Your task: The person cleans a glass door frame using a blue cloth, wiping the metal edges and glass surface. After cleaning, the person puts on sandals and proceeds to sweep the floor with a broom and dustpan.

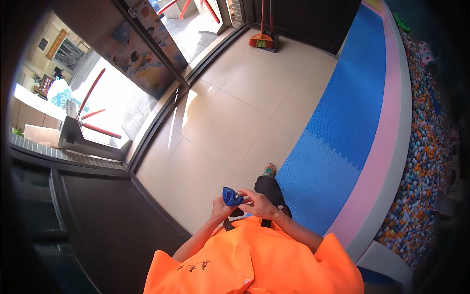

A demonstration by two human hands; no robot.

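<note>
Close in front of my orange top, my left hand (222, 209) is wrapped round a small crumpled blue bundle (230, 197) with a shiny, folded surface. It sticks up above my fingers; whether it is cloth or plastic, I cannot tell. My right hand (262, 206) comes from the other side with curled fingers, its fingertips pinching at the bundle's right edge. Something dark, partly hidden, hangs just beneath the two hands. Black straps show on either side below them.
Beige tiles (230, 122) lie ahead, bordered by blue foam mats (338, 132) at right. Beyond a pink and white edge (399, 98) is a pit of coloured balls (421, 161). Glass doors with dark frames (152, 44) stand left. A broom (262, 40) with a dustpan leans at the far wall.
</note>
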